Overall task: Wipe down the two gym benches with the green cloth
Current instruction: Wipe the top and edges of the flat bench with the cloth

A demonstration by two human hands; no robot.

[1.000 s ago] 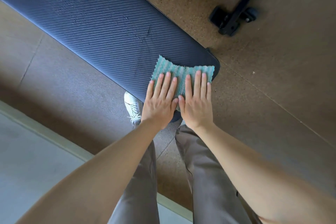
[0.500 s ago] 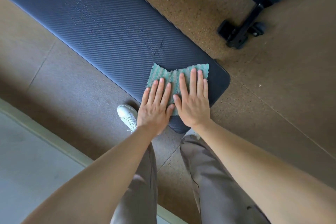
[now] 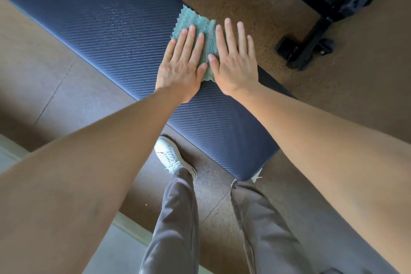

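One gym bench pad fills the view, dark and ribbed, above the brown floor, with a black frame near its far side. Both hands have slid the green cloth from the near end up along the pad toward its far edge, so that end looks covered and most of the length remains. The left hand and right hand lie flat, fingers spread and gripping nothing, pressing the cloth down.
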